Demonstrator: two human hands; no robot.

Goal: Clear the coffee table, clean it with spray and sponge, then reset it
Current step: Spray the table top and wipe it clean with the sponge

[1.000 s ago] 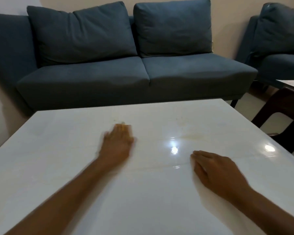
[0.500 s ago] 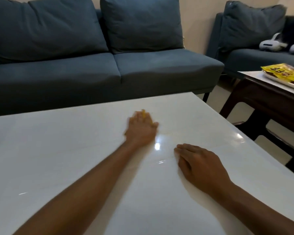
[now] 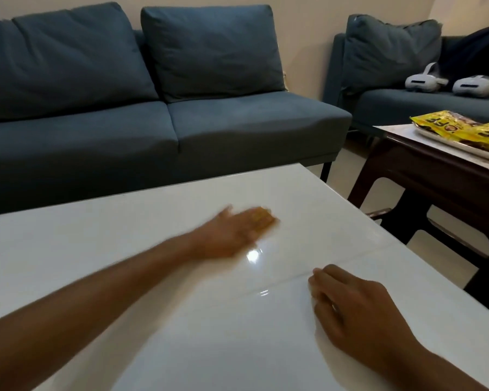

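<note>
white table (image 3: 153, 277), yellow sponge (image 3: 261, 217), blue sofa (image 3: 237, 122), yellow pkts (image 3: 463, 128).

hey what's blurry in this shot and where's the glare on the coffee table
Head view: the left hand and the yellow sponge under it are smeared by motion blur; the right hand resting on the white coffee table is sharp. A bright ceiling-light glare sits on the glossy top between the hands, with a fainter glint nearer the camera.
</note>
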